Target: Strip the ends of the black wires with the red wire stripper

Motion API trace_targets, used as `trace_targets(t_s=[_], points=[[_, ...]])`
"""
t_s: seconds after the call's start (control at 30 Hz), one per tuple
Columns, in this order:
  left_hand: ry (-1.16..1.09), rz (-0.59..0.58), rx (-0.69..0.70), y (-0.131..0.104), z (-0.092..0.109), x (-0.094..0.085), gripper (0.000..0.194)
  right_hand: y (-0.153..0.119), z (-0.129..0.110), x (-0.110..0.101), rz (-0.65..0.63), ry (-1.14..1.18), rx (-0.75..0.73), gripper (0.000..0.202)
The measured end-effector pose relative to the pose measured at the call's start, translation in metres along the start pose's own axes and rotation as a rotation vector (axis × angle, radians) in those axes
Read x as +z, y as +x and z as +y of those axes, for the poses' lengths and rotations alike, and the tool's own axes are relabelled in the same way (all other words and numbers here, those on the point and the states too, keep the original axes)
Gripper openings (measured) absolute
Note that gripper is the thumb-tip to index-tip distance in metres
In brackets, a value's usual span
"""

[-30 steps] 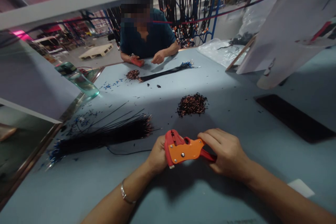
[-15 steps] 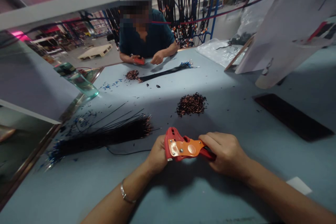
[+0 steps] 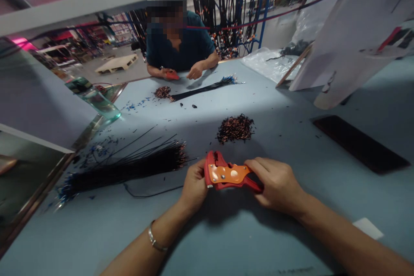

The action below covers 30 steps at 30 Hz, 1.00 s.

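My right hand (image 3: 278, 183) is wrapped around the handles of a red and orange wire stripper (image 3: 228, 174), above the near part of the table. Against the tool's jaw end, my left hand (image 3: 194, 183) has its fingers closed on a thin black wire (image 3: 152, 195). That wire curves away to the left; its end at the jaws is hidden by my fingers and the tool. Left of my hands lies a thick bundle of black wires (image 3: 129, 166), with copper-coloured tips at one end and blue ends at the other. Beyond the stripper is a heap of short stripped pieces (image 3: 235, 129).
Across the pale table (image 3: 274, 241) a co-worker (image 3: 179, 47) holds a red tool near a smaller wire bundle (image 3: 203, 89) and scrap pile (image 3: 162, 92). A dark flat slab (image 3: 360, 143) lies right. A green bottle (image 3: 102, 102) leans at the left edge.
The wire stripper has shifted up slightly and turned a little, and its jaw gap shows more clearly. My left hand has risen slightly, and the trailing wire now bows further left.
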<state>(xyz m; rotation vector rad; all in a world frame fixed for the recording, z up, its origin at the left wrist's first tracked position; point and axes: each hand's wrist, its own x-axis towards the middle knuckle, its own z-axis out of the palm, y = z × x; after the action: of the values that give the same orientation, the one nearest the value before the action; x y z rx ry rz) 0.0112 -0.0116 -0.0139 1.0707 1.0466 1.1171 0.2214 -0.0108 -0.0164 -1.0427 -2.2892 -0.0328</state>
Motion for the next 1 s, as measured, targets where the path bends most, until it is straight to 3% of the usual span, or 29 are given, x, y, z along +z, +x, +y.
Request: trace_targets(t_s=[0.2,0.4,0.5,0.6,0.67,0.73,0.83,1.0], points=[[-0.002,0.184,0.047,0.002,0.001,-0.001,0.015,0.000,-0.002,0.003,-0.003,0.048,0.029,0.032],[0.138,0.162,0.098,0.002,0.005,-0.002,0.014,0.006,-0.004,-0.006,-0.037,0.298,0.223,0.035],[0.188,0.169,0.080,0.003,0.005,-0.001,0.016,0.012,-0.002,-0.020,-0.193,0.610,0.430,0.033],[0.233,0.170,0.092,0.003,0.005,0.000,0.018,0.012,0.001,-0.027,-0.423,1.210,0.587,0.031],[0.253,0.190,0.112,0.003,0.005,0.001,0.018,0.010,0.003,-0.026,-0.479,1.551,0.708,0.037],[0.251,0.200,0.120,0.003,0.005,0.001,0.019,0.007,0.004,-0.022,-0.490,1.702,0.817,0.040],[0.245,0.188,0.099,0.003,0.004,0.000,0.023,0.007,0.003,-0.019,-0.481,1.670,0.817,0.041],[0.261,0.157,0.075,0.002,0.002,-0.004,0.022,0.010,0.002,-0.024,-0.427,1.214,0.588,0.039]])
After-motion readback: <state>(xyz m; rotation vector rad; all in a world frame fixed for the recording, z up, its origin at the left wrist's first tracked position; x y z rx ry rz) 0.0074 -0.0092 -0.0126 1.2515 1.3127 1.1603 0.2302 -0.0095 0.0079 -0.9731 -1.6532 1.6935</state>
